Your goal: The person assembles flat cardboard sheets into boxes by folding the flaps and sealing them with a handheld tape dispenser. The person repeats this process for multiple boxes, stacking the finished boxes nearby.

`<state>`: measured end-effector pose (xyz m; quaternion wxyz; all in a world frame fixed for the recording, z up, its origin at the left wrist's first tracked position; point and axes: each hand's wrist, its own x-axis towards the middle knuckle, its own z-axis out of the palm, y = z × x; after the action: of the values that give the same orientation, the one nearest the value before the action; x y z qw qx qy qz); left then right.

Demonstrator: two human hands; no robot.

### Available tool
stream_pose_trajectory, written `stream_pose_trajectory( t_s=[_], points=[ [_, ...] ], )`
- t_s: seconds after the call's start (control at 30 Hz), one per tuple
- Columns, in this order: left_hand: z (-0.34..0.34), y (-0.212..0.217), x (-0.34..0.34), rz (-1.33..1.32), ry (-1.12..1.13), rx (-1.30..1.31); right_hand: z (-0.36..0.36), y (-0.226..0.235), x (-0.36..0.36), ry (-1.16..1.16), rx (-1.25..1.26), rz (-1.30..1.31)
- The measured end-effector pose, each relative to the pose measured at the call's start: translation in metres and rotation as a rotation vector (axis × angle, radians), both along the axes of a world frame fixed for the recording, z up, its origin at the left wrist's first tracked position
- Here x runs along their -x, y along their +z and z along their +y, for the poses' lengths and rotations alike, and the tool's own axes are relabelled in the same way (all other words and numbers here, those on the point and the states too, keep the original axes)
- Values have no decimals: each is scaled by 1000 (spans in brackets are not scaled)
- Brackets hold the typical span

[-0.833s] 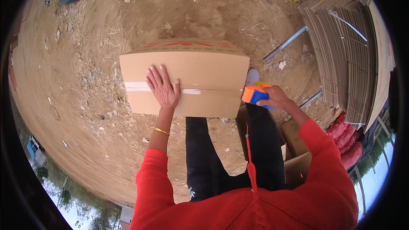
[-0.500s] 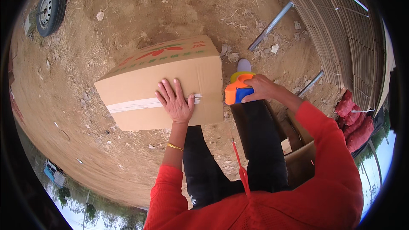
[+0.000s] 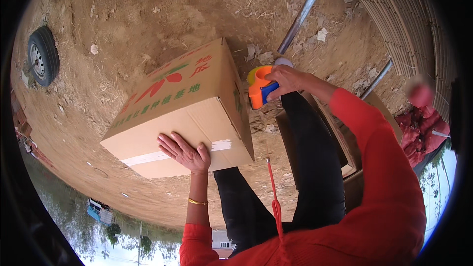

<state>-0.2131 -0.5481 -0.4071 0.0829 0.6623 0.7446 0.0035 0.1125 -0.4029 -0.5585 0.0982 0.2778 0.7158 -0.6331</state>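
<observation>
A closed cardboard box point(image 3: 162, 86), printed in red and green on its far side, stands in front of my legs. White tape point(image 3: 145, 158) runs along its near upper face, and a short white piece lies to the right of my left hand point(image 3: 186, 153). That hand rests flat on this face, its fingers stretched out over the tape line. Off the box's right side, my right hand point(image 3: 286, 81) grips an orange and blue tape dispenser point(image 3: 261, 86). A small gap separates the dispenser from the box.
Open cardboard boxes point(image 3: 347, 160) stand by my right leg. A large stack of flattened cardboard point(image 3: 404, 19) rises at the far right, with metal poles point(image 3: 305, 12) beside it. Red mesh sacks point(image 3: 423, 133) lie at the right. A wheel point(image 3: 42, 56) is on the dirt ground at the far left.
More of the printed far side and right side of the box shows now. My right hand and the dispenser have moved farther from me. The whole view has shifted too.
</observation>
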Motion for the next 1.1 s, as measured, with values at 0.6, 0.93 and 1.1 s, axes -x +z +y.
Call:
stream_pose_trajectory(
  t_s=[0.6, 0.93, 1.1],
  points=[
    [-5, -3, 3, 19, 37, 10, -79, 57, 127, -126, -246, -876],
    [0, 3, -3, -10, 26, 47, -102, 52, 101, -545, -87, -1007],
    [2, 14, -13, -62, -352, 172, -108, 101, 35, -911, -74, -886]
  ],
)
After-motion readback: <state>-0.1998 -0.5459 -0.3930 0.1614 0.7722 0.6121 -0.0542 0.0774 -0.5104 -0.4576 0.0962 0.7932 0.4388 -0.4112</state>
